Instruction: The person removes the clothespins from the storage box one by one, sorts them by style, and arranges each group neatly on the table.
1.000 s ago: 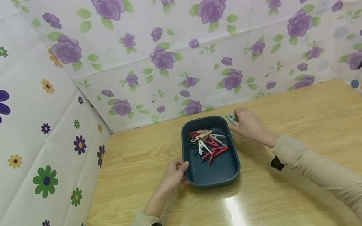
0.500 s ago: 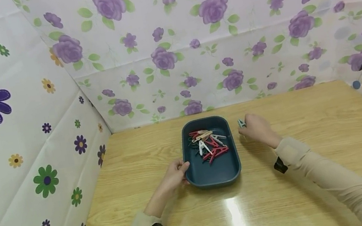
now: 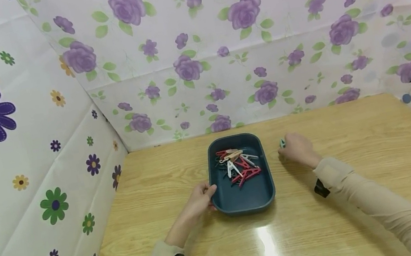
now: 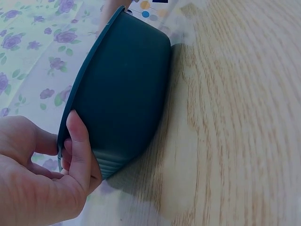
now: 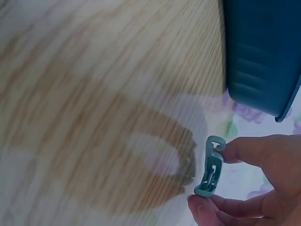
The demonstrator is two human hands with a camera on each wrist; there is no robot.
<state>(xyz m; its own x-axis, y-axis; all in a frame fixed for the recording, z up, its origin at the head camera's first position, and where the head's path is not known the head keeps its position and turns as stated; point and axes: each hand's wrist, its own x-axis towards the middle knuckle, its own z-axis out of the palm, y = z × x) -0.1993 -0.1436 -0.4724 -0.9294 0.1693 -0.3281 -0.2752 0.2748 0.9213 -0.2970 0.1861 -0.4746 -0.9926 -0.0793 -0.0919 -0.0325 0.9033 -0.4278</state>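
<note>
Nearest the person, two beige sleeves are reaching forward over the pale wood-grain table (image 3: 353,130), each wrist carrying a small black camera mount. Glare is lying on the tabletop between the forearms.

Further out, the left hand (image 3: 197,199) is gripping the near left corner of the dark teal rounded plastic tray (image 3: 244,203). The left wrist view is showing the thumb (image 4: 80,141) hooked over the rim while the other fingers are curling against the ribbed outer wall (image 4: 122,94), a hold that looks meant to be keeping the tray from sliding on the smooth wood.

Inside the tray, a loose pile of red, white and tan plastic clothes pegs (image 3: 238,165) is lying tangled toward the far half, leaving the near part of the floor bare.

Just right of the tray, and apart from it, the right hand (image 3: 297,151) is hovering low over the table. Its fingertips (image 5: 244,150) are pinching a small pale green plastic clothes peg (image 5: 211,167) end to end, one finger on the hooked top and the others under the bottom, so the peg is standing upright just above the wood. The head view is showing only a sliver of that peg (image 3: 282,143) at the fingertips.

Beyond everything, purple rose-patterned wall sheets (image 3: 249,48) are closing off the back of the table, with a daisy-patterned panel (image 3: 9,147) enclosing the left side.
</note>
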